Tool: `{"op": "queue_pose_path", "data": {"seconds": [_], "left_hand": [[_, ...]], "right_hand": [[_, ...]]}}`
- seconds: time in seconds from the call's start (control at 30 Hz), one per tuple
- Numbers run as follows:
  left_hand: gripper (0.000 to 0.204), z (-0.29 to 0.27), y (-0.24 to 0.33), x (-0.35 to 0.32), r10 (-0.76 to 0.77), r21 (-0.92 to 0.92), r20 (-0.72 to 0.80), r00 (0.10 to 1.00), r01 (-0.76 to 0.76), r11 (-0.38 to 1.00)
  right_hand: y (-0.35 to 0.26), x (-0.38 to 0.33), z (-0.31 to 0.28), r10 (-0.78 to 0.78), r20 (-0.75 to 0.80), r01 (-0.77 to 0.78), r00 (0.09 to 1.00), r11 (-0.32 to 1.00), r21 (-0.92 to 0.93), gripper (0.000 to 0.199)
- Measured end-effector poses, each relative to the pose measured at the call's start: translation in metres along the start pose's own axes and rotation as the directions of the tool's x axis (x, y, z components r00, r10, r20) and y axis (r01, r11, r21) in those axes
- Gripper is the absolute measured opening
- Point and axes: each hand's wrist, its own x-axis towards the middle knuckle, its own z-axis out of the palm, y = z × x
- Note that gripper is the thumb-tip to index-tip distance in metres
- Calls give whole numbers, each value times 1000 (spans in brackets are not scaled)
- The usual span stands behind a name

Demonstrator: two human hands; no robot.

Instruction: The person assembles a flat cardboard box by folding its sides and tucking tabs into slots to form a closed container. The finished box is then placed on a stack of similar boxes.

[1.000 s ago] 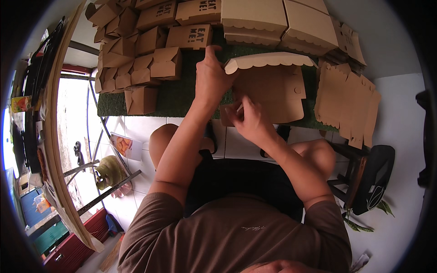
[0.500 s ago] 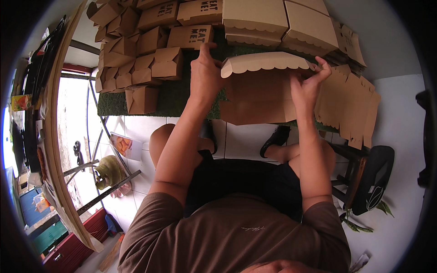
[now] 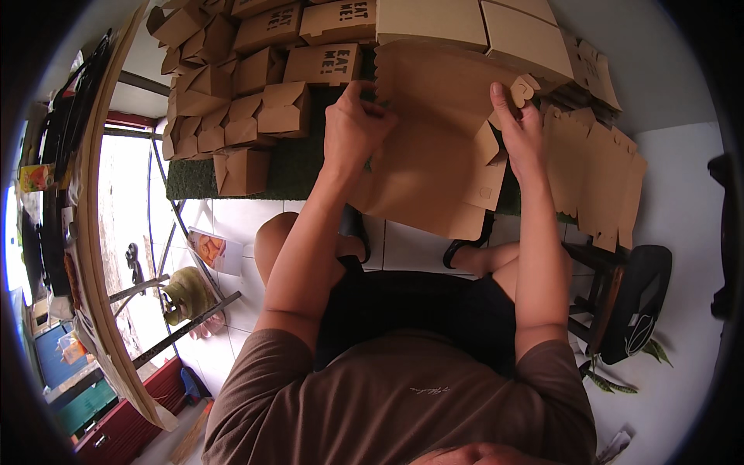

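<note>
A partly folded brown cardboard box (image 3: pixel 426 178) lies opened out in front of me, its scalloped lid flap raised away from me and a front panel reaching toward my knees. At its left edge my left hand (image 3: pixel 356 128) is closed with bent fingers on the cardboard; the fingertips are partly hidden. On the right side my right hand (image 3: pixel 519 136) grips the box wall, thumb up, beside a small rounded locking tab (image 3: pixel 523 91). A cut side flap (image 3: pixel 487 144) stands up near that hand.
Folded small brown boxes (image 3: pixel 284 108) crowd the left of the green turf-covered table (image 3: pixel 198 178). Larger closed boxes (image 3: pixel 430 23) stand behind the open one. Flat box blanks (image 3: pixel 593 174) lie at the right. A dark stool (image 3: pixel 601 294) stands by my right knee.
The scalloped lid flap has swung up and away from me, opening the box to view. My right hand has turned thumb up; the front panel now reaches closer to me.
</note>
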Motion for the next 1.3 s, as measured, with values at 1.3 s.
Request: {"op": "queue_pose_path", "data": {"seconds": [1.3], "left_hand": [[72,42,-2,-12,-259,-456,215,942,331,826]], "right_hand": [[3,-33,30,224,24,-209,974,859,468,74]]}}
